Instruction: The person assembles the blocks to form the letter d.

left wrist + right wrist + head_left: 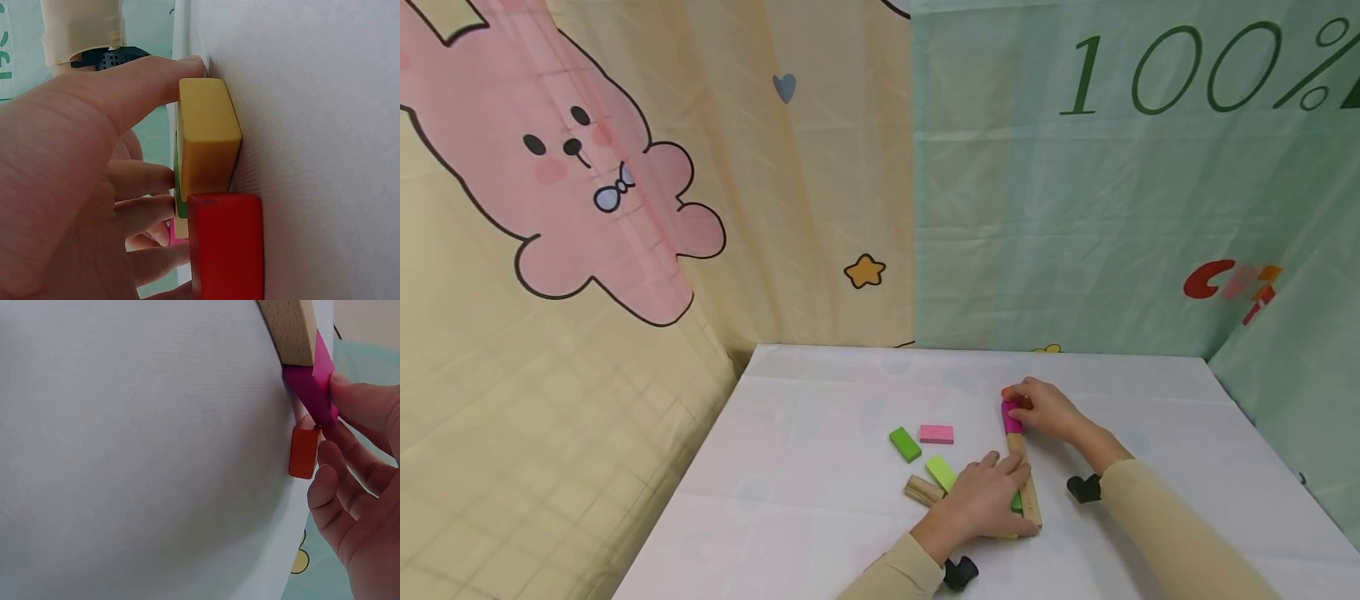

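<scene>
At the far end of a row of blocks, my right hand pinches a magenta block between thumb and fingers. The magenta block meets the end of a plain wooden block, and an orange block lies just beyond it. My left hand spreads over the near part of the row, its thumb by the yellow block and its fingertips along the blocks. Under that hand, a green block shows beside a plain wooden block. A red block stands close to the yellow one.
Left of the row lie a pink block, a dark green block, a light green block and plain wood pieces. A white cloth covers the table. Printed curtains hang behind and along the sides.
</scene>
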A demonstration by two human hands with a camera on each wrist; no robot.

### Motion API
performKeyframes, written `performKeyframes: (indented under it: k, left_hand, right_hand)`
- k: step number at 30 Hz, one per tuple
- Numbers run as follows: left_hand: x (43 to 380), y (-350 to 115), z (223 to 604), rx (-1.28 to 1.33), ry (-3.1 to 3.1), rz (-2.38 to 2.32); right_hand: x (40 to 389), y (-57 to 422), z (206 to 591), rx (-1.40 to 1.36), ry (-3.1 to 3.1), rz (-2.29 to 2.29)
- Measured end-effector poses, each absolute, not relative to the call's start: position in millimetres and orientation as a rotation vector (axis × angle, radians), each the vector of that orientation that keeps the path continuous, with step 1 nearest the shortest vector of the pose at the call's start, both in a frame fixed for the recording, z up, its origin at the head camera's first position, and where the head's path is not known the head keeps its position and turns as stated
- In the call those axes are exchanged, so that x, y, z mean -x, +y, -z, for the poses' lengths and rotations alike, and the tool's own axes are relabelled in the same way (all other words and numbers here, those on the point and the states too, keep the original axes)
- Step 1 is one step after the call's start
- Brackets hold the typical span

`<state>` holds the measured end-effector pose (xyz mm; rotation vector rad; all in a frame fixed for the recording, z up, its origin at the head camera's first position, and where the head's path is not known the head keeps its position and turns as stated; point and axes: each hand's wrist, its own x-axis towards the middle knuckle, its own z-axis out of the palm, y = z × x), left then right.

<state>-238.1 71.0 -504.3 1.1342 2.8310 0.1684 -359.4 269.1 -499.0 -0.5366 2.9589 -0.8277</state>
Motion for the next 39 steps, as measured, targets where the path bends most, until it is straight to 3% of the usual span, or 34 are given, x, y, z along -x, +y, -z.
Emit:
performKeyframes:
  k: [39]
  left_hand:
    - [238,71,504,-1.112,2.816,-0.178]
  right_hand:
    - [356,276,486,0.503,3.022,0.802]
